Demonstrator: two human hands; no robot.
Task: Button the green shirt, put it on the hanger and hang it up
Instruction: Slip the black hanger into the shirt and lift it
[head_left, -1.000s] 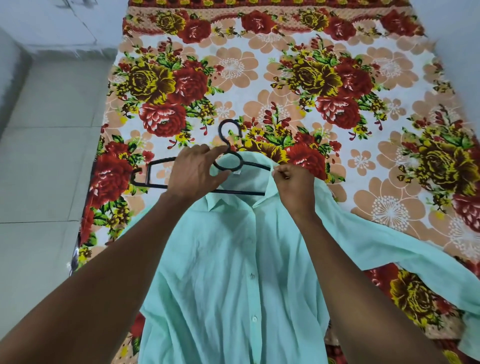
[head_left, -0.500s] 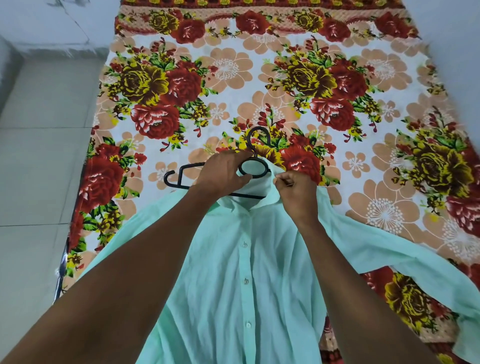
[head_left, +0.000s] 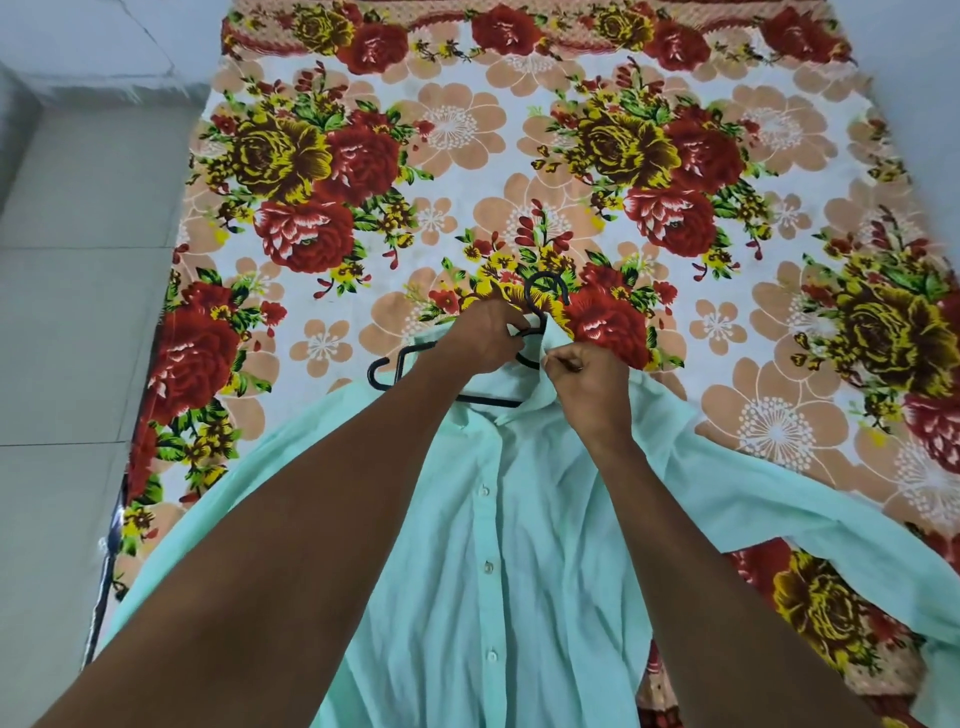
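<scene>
The mint-green shirt (head_left: 498, 545) lies front up on the bed, its placket buttoned, one sleeve spread out to the right. A black hanger (head_left: 395, 366) sits partly inside the collar; its hook pokes out above the neck and its left end sticks out past the shoulder. My left hand (head_left: 480, 340) grips the hanger near the base of the hook. My right hand (head_left: 584, 382) pinches the collar edge just right of the hook.
The floral bedsheet (head_left: 467, 156) covers the bed under the shirt. Pale tiled floor (head_left: 78, 312) runs along the bed's left side. A white wall rises at the right.
The hanger has slid to the right and deeper into the collar, so less of its left arm shows. Both hands have come closer together at the neck.
</scene>
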